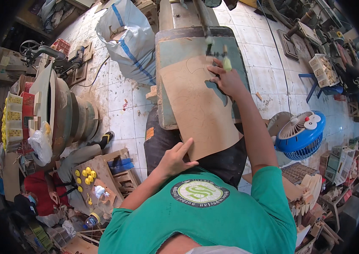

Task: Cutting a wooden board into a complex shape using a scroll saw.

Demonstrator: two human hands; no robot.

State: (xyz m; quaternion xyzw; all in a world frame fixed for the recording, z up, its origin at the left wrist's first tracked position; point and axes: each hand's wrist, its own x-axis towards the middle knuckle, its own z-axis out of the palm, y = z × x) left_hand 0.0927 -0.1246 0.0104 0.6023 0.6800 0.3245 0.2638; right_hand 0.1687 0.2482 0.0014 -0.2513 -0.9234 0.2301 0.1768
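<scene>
A large thin brown board (202, 122) with curved outlines drawn on it lies on the grey-green saw table (169, 51). Its near end reaches past the table, over my dark-clothed lap. At its near left corner is my left hand (175, 161), with forefinger and thumb spread apart against the edge. My right hand (226, 80) rests on the far right part of the board, fingers apart and slightly bent. Just beyond those fingers, the scroll saw's arm (205, 25) comes down to a clamp with a pale green knob (227, 63). The blade itself is too small to make out.
A white sack (126, 42) with blue stripes stands left of the table. A blue fan (300, 135) is close to my right arm. At left are a big round machine (61, 110) and a seated person (40, 190) beside a board with yellow pieces (87, 175).
</scene>
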